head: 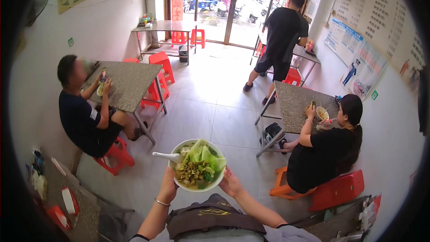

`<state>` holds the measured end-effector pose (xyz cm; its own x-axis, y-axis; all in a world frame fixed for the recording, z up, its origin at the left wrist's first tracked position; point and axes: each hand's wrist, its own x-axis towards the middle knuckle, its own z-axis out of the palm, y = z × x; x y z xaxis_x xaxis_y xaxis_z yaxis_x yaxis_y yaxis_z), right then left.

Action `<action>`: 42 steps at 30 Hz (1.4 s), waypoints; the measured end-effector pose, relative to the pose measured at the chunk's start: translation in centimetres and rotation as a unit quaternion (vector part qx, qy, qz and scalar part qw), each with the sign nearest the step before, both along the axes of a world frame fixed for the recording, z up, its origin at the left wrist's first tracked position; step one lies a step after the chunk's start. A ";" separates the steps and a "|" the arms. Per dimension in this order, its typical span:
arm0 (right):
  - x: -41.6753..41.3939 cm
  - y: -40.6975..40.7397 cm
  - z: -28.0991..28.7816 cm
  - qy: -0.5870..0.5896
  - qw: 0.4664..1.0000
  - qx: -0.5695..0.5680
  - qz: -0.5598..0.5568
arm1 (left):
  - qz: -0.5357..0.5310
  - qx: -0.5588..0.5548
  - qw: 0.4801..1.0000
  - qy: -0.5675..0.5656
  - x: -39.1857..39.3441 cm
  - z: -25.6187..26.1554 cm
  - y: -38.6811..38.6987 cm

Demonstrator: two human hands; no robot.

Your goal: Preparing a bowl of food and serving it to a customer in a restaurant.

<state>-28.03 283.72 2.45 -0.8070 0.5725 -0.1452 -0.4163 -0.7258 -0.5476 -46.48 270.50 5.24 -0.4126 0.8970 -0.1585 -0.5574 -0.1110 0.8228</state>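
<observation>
Between my left hand (169, 185) and my right hand (231, 182), a white bowl (198, 189) of soup is held by its sides in front of my apron (215, 220). Green lettuce (201, 156), a heap of chopped brown-green topping (193, 171) and pale pieces like dumplings lie in the broth. A white soup spoon (166, 156) rests in the bowl, its handle sticking out over the left rim. A bracelet circles my left wrist. My fingertips under the bowl are partly hidden.
Seated people (80, 114) (329, 144) are at the left table (134, 84) and right table (292, 107), with red stools (161, 62) nearby. Another person (285, 37) stands by a table near the glass doors (231, 6). Tiled floor (198, 117) runs between the tables. A counter (80, 208) stands lower left.
</observation>
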 end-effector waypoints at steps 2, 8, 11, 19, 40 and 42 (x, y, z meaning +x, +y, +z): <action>-1.9 3.8 -0.6 -0.001 1.000 -0.005 -0.009 | 0.014 -0.028 1.000 0.003 -1.9 -0.1 4.1; -7.5 16.8 -1.3 -0.009 1.000 -0.013 -0.003 | -0.019 0.004 1.000 0.013 -7.9 -0.1 17.5; -9.9 24.3 -2.2 -0.008 1.000 -0.011 -0.002 | -0.014 0.003 1.000 -0.009 -10.4 -1.3 24.6; -15.5 42.7 -1.0 -0.032 0.999 -0.023 -0.014 | -0.026 0.053 0.998 0.014 -16.3 -0.4 44.0; -31.2 86.9 -3.7 0.041 0.996 0.029 -0.078 | -0.117 -0.011 0.993 0.027 -34.4 -4.5 92.4; -31.8 91.8 -4.6 0.044 0.993 0.045 -0.105 | -0.137 -0.007 0.990 0.032 -35.0 -3.3 97.5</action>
